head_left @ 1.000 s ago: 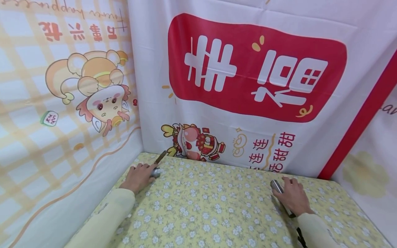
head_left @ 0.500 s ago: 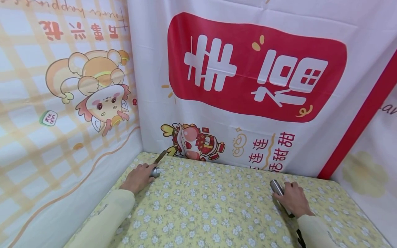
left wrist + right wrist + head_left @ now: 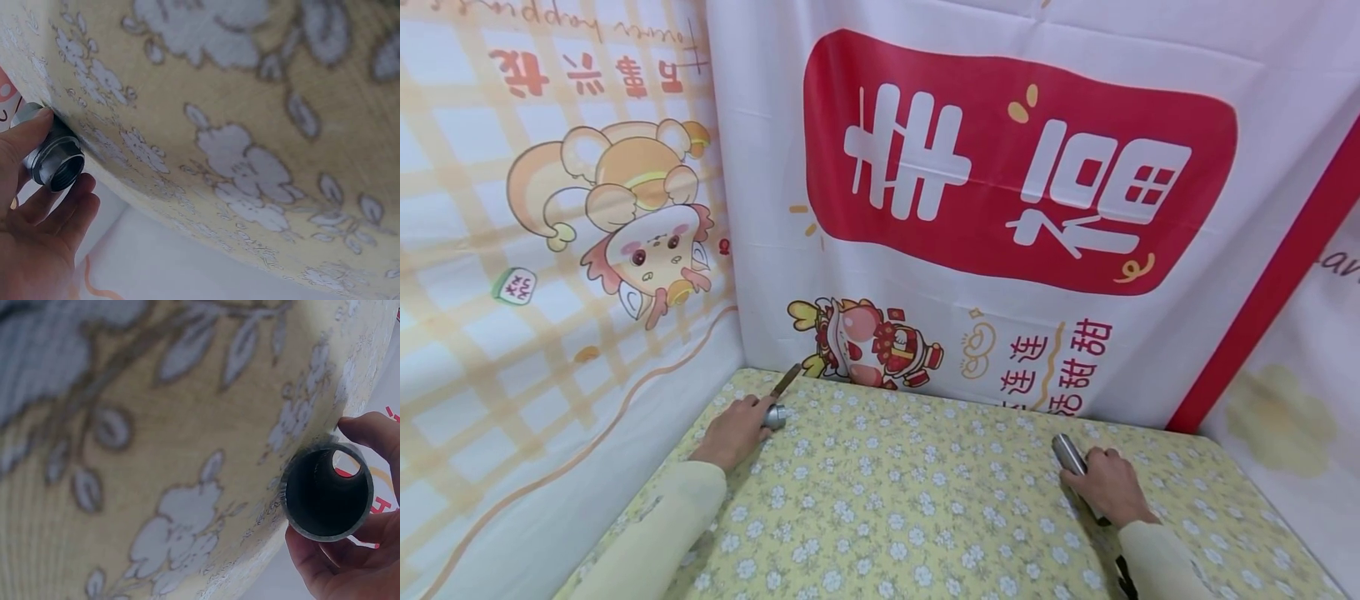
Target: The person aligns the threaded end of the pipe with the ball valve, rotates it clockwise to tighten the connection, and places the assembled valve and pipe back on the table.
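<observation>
At the table's far left, my left hand [image 3: 733, 429] holds a short silver metal piece [image 3: 775, 417]. In the left wrist view its ring-like, threaded-looking opening [image 3: 65, 172] faces the camera, with the thumb on top and the other fingers around the lower side. A narrow brown strip [image 3: 786, 380] juts out past the fingers; what it belongs to is hidden. On the right, my right hand [image 3: 1114, 483] grips a longer metal tube [image 3: 1069, 454] lying against the cloth. From the right wrist, the tube [image 3: 328, 503] shows as hollow, with light coming through its far end.
A yellow floral cloth [image 3: 887, 492] covers the table. Printed white fabric [image 3: 767, 125] hangs right behind its far edge, and checked fabric [image 3: 460, 333] closes off the left side. Another hanging [image 3: 1285, 408] stands at the right.
The right hand has shifted slightly along the tube, and its fingers have drawn a little nearer. The left hand and its metal piece have stayed almost still.
</observation>
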The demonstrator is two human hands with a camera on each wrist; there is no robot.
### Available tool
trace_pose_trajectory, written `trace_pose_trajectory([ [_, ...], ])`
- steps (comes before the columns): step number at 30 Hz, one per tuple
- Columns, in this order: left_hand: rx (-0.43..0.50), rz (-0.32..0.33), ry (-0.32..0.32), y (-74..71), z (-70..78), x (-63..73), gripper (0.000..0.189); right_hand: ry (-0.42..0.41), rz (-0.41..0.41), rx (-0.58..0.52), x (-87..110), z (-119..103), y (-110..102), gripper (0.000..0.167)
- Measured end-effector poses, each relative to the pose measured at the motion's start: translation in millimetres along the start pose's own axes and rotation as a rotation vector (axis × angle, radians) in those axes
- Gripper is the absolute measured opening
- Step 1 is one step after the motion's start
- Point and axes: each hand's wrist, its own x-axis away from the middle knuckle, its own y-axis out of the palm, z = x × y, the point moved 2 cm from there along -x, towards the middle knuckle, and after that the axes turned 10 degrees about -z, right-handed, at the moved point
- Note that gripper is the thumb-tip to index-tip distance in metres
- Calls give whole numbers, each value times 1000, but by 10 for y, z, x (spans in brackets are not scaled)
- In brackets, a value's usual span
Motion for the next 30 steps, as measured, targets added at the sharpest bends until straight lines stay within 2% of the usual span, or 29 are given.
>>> trace_pose_trajectory([
  [16, 90, 84, 7, 20, -44, 23, 49, 52, -60, -83, 41, -65, 45, 36],
  [22, 163, 70, -16, 21, -37, 38, 46, 40, -77, -141, 42, -68, 75, 31],
  [30, 220, 59, -37, 31, -50, 2, 43, 1, -25, -121, 36, -86, 40, 26],
])
